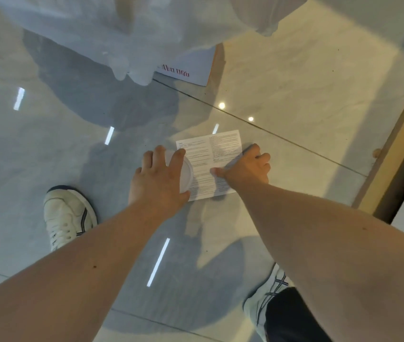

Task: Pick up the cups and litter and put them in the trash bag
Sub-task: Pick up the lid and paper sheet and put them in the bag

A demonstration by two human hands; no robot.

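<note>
A printed white paper sheet (217, 154) lies flat on the glossy floor in the middle of the view. My left hand (157, 178) grips a clear plastic cup (185, 174) from above, its rim facing me, over the sheet's left edge. My right hand (247, 166) rests on the sheet's right side, thumb on the paper and fingers curled at its edge. A translucent white trash bag (126, 33) hangs across the top of the view, beyond both hands.
A white card with red lettering (186, 70) lies on the floor behind the bag. My two white sneakers stand at the left (66, 215) and lower right (267, 299). A wooden and dark frame edge (403, 144) runs along the right.
</note>
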